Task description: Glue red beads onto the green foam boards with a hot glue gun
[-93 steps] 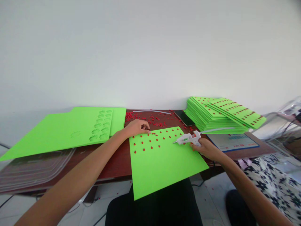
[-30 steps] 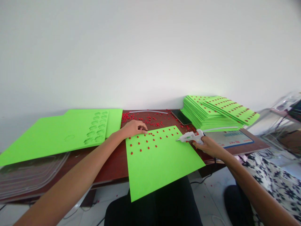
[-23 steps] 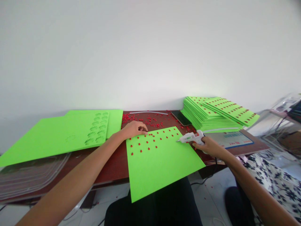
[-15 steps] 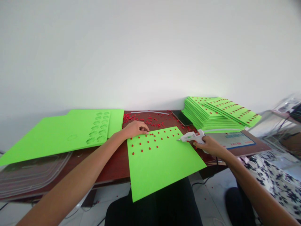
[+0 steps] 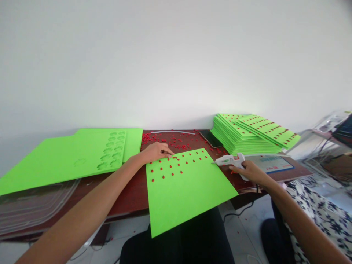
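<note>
A bright green sheet (image 5: 187,198) lies at the table's front edge and juts out over my lap. Rows of small red pieces (image 5: 172,174) dot its upper part. My left hand (image 5: 158,151) rests at the sheet's far edge, thumb and fingertips pressed together beside a few red pieces; what they pinch, if anything, is too small to make out. A white glue gun (image 5: 228,160) is gripped in my right hand (image 5: 249,171), its nozzle pointing left at the sheet's right edge.
Loose red pieces (image 5: 180,141) lie scattered behind the sheet, near a pale glue stick (image 5: 173,131) and a phone (image 5: 210,138). Dotted green sheets (image 5: 242,145) are stacked at right. Larger green sheets (image 5: 63,154) cover the left. A person in patterned clothing (image 5: 316,205) is at right.
My right hand has drawn the glue gun slightly right, from over the sheet to its right edge. My left hand stays at the far edge. The whole view has shifted a little.
</note>
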Demonstrator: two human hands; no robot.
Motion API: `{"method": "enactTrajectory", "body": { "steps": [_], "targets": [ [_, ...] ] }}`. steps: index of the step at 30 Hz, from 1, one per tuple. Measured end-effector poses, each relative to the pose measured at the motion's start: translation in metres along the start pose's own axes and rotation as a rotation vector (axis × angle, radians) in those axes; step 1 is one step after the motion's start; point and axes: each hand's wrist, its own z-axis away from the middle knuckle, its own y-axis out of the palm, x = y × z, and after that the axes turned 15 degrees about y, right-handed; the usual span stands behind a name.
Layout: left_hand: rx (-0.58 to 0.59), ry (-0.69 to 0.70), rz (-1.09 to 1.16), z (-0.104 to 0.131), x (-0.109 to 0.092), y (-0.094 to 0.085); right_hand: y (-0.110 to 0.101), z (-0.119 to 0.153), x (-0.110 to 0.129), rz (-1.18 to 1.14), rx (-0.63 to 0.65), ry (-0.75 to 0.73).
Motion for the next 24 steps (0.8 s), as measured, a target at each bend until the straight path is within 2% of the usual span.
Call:
{"method": "enactTrajectory", "body": {
  "steps": [9,19,24],
  "targets": [
    [0.004,-0.006,-0.006,-0.0005,-0.0026,-0.0010,0.0040,0.0034,0.0059,0.020,0.029,0.012],
    [0.005,0.006,-0.012,-0.0005,-0.0043,-0.0014,0.0076,-0.0018,-0.0014,0.135,-0.093,-0.087],
    [0.010,0.010,-0.007,-0.0011,-0.0041,-0.0018,0.0076,0.0008,0.0016,0.127,-0.112,-0.072]
  ]
}}
